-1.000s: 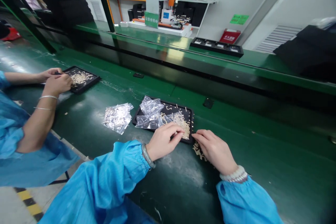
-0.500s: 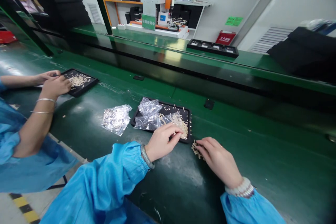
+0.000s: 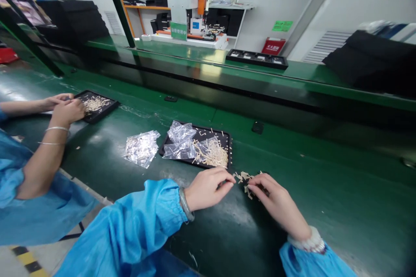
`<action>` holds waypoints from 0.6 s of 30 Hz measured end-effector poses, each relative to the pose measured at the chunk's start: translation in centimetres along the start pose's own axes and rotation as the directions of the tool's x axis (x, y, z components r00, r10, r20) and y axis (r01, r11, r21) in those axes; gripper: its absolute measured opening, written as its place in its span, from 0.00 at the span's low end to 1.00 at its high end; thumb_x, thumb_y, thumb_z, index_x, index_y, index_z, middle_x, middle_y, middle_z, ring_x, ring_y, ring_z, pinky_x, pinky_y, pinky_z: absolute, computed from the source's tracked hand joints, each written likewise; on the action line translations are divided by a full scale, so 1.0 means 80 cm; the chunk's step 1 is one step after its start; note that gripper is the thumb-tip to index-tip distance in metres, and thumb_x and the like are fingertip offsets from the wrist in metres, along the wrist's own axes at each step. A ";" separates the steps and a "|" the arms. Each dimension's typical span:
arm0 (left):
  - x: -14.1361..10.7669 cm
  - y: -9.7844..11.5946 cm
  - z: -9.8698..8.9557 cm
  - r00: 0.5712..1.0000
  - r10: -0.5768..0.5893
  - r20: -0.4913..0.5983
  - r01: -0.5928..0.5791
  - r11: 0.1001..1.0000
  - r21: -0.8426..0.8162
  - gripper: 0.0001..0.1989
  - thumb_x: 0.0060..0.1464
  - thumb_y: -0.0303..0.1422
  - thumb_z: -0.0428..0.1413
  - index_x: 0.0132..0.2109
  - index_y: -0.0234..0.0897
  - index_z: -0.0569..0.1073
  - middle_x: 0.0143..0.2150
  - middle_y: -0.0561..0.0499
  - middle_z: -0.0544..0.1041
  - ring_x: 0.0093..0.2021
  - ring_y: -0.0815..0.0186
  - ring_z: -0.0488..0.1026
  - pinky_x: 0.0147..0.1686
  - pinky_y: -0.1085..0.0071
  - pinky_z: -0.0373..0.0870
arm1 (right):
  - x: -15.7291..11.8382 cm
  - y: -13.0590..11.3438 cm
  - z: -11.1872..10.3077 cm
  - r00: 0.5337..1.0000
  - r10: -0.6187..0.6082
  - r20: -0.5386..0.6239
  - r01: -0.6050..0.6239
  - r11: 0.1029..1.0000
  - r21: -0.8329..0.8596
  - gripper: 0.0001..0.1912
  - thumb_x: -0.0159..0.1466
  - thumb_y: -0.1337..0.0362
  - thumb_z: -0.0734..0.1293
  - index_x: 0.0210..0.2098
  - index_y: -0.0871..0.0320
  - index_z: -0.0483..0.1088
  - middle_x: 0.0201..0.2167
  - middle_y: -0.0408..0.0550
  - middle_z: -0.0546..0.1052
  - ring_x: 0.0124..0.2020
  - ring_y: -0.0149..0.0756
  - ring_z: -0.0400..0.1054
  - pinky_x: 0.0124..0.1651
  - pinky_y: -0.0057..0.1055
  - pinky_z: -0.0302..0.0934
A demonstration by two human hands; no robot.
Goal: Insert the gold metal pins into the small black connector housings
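My left hand is just below the right corner of a black tray, thumb and forefinger nearly together in a pinch. Whatever lies between its fingertips is too small to make out. A small heap of pale strips lies on the green bench, between my two hands. At the heap's right side, my right hand has its fingers curled together at the strips; what they grip is partly hidden. Inside the tray are many loose pale strips and several clear plastic bags.
More bags lie left of the tray. Further left, a co-worker's hands work at another tray of strips. A raised shelf runs along the back, carrying a machine and a black box tray.
My left hand has moved right, from the tray's front edge to the heap. The heap shows more spread out beside my right hand. The whole view has shifted slightly.
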State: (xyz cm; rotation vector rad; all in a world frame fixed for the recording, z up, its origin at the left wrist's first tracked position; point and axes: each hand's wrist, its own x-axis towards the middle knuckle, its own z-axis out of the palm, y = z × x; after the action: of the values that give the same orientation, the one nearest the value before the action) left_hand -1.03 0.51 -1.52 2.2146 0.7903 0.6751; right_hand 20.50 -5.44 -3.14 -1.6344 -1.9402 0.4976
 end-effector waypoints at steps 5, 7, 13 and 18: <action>0.002 0.010 0.016 0.994 -0.061 0.096 0.055 0.997 0.061 0.09 0.56 0.31 0.49 0.43 0.40 0.72 0.39 0.53 0.74 0.34 0.70 0.71 0.35 0.75 0.67 | -0.004 0.002 0.001 0.984 0.178 -0.013 -0.171 0.963 0.206 0.13 0.62 0.53 0.60 0.30 0.55 0.69 0.27 0.44 0.74 0.29 0.35 0.69 0.33 0.29 0.63; 0.005 0.014 0.023 0.990 -0.091 0.104 0.083 0.994 0.074 0.10 0.56 0.33 0.50 0.44 0.40 0.71 0.38 0.53 0.74 0.32 0.69 0.71 0.34 0.74 0.67 | -0.004 -0.001 0.005 0.978 0.209 0.015 -0.205 0.940 0.274 0.14 0.61 0.53 0.60 0.29 0.56 0.69 0.26 0.44 0.74 0.28 0.35 0.68 0.32 0.29 0.64; 0.012 0.012 0.039 0.986 -0.163 0.040 0.164 0.986 -0.009 0.09 0.57 0.33 0.48 0.38 0.38 0.72 0.34 0.54 0.74 0.32 0.69 0.70 0.33 0.74 0.65 | -0.003 -0.010 0.015 0.984 0.158 0.086 -0.177 0.929 0.324 0.13 0.63 0.55 0.59 0.29 0.56 0.68 0.27 0.44 0.73 0.30 0.35 0.68 0.36 0.30 0.63; 0.012 0.004 0.039 0.976 -0.217 0.019 0.218 0.969 -0.115 0.09 0.56 0.32 0.49 0.38 0.37 0.73 0.32 0.54 0.75 0.30 0.70 0.69 0.31 0.75 0.65 | -0.004 -0.005 0.019 0.988 0.147 0.049 -0.155 0.945 0.289 0.13 0.64 0.57 0.57 0.30 0.55 0.68 0.27 0.45 0.73 0.30 0.35 0.68 0.35 0.31 0.63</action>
State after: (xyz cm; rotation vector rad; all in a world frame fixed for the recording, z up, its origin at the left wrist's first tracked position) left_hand 1.74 -0.34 -3.04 1.9886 0.9504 0.5900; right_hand 19.32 -5.76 -4.15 -1.5943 -1.6727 0.8297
